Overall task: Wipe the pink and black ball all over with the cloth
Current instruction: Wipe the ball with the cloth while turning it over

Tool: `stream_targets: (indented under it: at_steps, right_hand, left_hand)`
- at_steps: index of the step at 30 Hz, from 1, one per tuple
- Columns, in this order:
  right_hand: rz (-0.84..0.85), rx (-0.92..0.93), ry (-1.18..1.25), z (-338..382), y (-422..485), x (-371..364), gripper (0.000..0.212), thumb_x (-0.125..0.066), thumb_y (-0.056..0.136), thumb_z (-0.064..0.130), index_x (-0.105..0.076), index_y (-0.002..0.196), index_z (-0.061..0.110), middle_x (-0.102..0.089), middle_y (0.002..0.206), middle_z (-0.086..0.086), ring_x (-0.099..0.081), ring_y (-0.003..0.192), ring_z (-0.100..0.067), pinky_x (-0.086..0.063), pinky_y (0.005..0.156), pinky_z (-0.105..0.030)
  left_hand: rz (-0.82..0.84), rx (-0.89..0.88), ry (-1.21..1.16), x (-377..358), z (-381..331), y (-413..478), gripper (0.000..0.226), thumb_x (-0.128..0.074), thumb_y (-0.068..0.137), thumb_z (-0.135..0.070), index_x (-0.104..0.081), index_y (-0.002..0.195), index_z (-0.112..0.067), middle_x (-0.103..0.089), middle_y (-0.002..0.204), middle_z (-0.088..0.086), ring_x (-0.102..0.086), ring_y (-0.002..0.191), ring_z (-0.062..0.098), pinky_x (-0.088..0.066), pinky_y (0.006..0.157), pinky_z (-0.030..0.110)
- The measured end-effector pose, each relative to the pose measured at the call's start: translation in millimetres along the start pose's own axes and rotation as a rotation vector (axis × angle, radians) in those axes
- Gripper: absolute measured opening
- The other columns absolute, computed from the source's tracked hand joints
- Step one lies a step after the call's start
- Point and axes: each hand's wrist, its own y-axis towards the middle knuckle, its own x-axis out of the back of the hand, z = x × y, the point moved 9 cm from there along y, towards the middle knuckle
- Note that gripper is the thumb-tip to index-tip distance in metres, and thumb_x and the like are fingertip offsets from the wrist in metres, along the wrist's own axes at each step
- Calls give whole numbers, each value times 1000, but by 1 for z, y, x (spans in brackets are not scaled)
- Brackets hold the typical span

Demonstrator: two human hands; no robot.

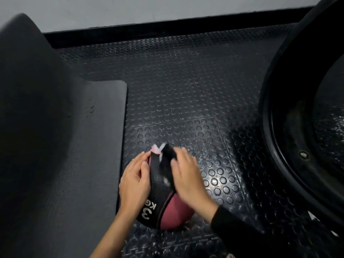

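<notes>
Wiping underway: ball sits on studded floor beside mat. Left hand steadies it, fingers flat together; right hand presses cloth, fingers loosely spread. Risk — ball rolls, underside left unwiped.

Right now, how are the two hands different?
The left hand rests flat on the ball's side; the right hand presses the cloth on top. The left forearm is bare; the right wears a black sleeve. Both touch the ball.
</notes>
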Motion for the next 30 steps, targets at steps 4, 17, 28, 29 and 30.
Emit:
stream_targets:
  at_steps: [4,17,28,29,30]
  right_hand:
    - [-77,-140,67,-15,10,11,34,-28,100,27,-49,126,17,-55,117,5,-52,112,-17,-42,88,-31]
    - [-84,12,-41,5,14,9,36,-29,97,34,-53,121,20,-58,119,5,-51,113,-15,-34,104,-42]
    - [-37,140,32,12,-51,3,42,-27,100,32,-42,138,23,-44,143,10,-32,137,-8,-21,114,-28]
    - [-24,64,56,1,-29,4,38,-30,100,29,-49,131,19,-54,131,4,-45,126,-14,-33,104,-29]
    - [8,-65,86,-14,-3,5,31,-33,100,26,-55,120,16,-60,117,-1,-54,112,-20,-40,93,-31]
  left_hand:
    - [-30,-21,26,-4,-7,-9,41,-35,92,-36,-62,123,-39,-54,132,-21,-45,129,6,-36,110,42]
    - [23,-16,131,-13,-22,0,40,-35,96,-25,-59,126,-31,-55,134,-14,-43,123,-1,-33,110,36]
    - [150,-61,273,-24,-22,-14,46,-24,95,-35,-49,134,-40,-42,145,-20,-25,142,7,-21,115,44]
    - [151,-71,276,-24,-23,-14,49,-23,92,-37,-49,134,-40,-42,145,-21,-25,141,6,-22,115,44]
    - [147,-78,280,-25,-24,-15,51,-22,91,-39,-49,134,-40,-42,144,-22,-25,141,6,-21,116,44]
